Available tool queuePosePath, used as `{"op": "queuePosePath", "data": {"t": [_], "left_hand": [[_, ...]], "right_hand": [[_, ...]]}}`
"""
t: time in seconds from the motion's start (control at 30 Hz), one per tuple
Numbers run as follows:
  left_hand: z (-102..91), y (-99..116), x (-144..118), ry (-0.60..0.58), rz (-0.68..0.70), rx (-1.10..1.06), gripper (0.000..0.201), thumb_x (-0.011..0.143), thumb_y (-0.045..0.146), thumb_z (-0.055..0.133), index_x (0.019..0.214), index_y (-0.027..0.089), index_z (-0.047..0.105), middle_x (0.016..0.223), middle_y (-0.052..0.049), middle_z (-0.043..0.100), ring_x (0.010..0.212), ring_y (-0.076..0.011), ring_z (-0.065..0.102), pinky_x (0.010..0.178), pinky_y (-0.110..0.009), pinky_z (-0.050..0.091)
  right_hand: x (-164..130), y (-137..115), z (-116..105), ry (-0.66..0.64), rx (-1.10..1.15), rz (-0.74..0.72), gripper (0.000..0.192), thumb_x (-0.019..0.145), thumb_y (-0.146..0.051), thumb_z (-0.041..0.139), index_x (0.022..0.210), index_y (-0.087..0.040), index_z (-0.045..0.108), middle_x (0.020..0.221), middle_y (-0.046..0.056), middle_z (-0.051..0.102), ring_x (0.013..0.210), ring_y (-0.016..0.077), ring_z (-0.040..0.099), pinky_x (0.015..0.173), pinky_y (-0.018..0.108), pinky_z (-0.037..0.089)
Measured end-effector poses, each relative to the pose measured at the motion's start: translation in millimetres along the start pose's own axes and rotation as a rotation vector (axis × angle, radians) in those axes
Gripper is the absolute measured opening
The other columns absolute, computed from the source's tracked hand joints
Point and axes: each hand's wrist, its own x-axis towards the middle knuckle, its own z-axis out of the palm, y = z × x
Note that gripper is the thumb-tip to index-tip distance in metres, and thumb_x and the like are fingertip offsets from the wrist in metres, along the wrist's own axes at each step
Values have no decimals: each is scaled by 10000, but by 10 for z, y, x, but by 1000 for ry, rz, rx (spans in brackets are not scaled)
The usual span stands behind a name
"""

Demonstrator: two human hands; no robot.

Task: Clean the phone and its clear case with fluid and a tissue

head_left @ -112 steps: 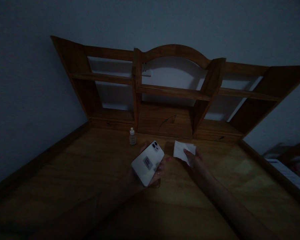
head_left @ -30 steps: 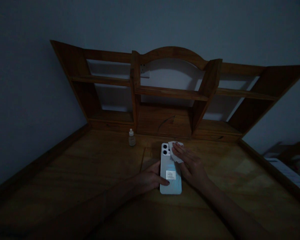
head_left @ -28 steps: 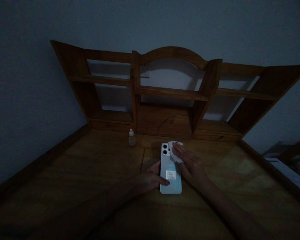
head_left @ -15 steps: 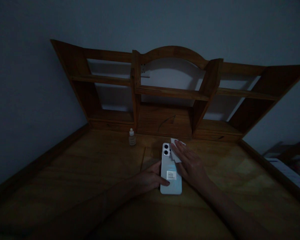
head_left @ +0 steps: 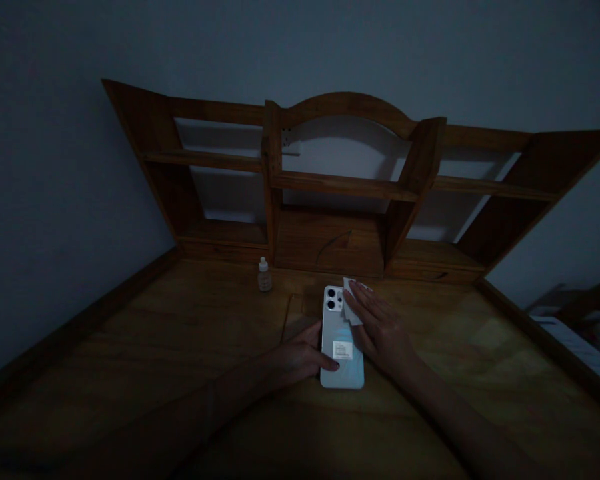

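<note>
A white smartphone (head_left: 340,333) is tilted up over the desk with its back towards me, its camera lenses at the top left and a printed label (head_left: 343,351) on its lower half. My left hand (head_left: 305,353) grips its left edge, thumb across the back near the label. Held in my right hand (head_left: 380,327) is a white wipe (head_left: 351,310), pressed by the fingers against the phone's upper right edge beside the cameras. The tips of some right fingers lie over the wipe. Whatever is behind the phone is hidden.
A small clear dropper bottle (head_left: 265,279) with a white cap stands on the wooden desk (head_left: 205,320), left of the phone. Behind rises a wooden shelf unit (head_left: 350,185). A thin flat, case-like outline (head_left: 294,310) lies by my left hand. The room is dim.
My right hand and the wipe have shifted slightly right, so more of the phone's camera area shows. The left hand keeps its hold on the phone.
</note>
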Motion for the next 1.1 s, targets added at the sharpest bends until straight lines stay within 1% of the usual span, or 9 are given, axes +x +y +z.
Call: {"op": "queuePosePath", "data": {"t": [0.13,0.3,0.47,0.6,0.73,0.93,1.1], "left_hand": [[10,10,-4,-5,7,6,792,564,-82,727,1277,211,541,1165,-75,669,1169,-302,588,957,-400,439],[8,6,1,-5,6,8,810,555,-70,731,1293,199,530,1185,-97,651,1201,-326,558,967,-419,430],[10,7,3,21,6,14,754,539,-78,737,1218,203,571,1146,-78,660,1180,-320,567,971,-416,429],[33,24,-8,-8,12,0,768,571,-89,715,1253,226,556,1167,-62,654,1204,-313,554,988,-415,415],[30,22,-4,-6,9,11,792,569,-88,720,1271,233,545,1214,-76,639,1230,-317,535,1001,-421,407],[17,16,-1,4,-7,13,799,559,-75,737,1275,221,541,1196,-92,648,1182,-311,571,1001,-431,408],[-4,2,3,17,12,39,709,571,-80,710,1208,206,589,1116,-56,678,1174,-319,579,961,-409,430]], "right_hand": [[-6,11,0,-18,3,-2,679,881,-111,483,1529,-207,305,1603,82,275,1467,283,281,1173,539,339],[-8,20,7,-12,2,-21,696,873,-100,483,1532,-219,295,1595,74,300,1463,281,293,1166,551,346],[0,17,2,-14,15,-32,715,867,-91,478,1538,-235,276,1588,72,315,1450,275,323,1158,550,360],[10,4,-3,-24,12,-31,703,868,-106,487,1534,-209,288,1581,91,328,1448,275,328,1158,536,365],[19,-5,-15,-26,10,-18,690,875,-133,492,1533,-203,295,1574,98,342,1444,280,336,1150,527,381],[12,16,-21,-21,6,-44,690,882,-117,494,1534,-219,292,1580,86,330,1449,278,325,1142,534,390],[10,36,-4,-5,12,-51,663,900,-135,498,1528,-230,309,1576,82,337,1439,283,344,1134,539,402]]}}
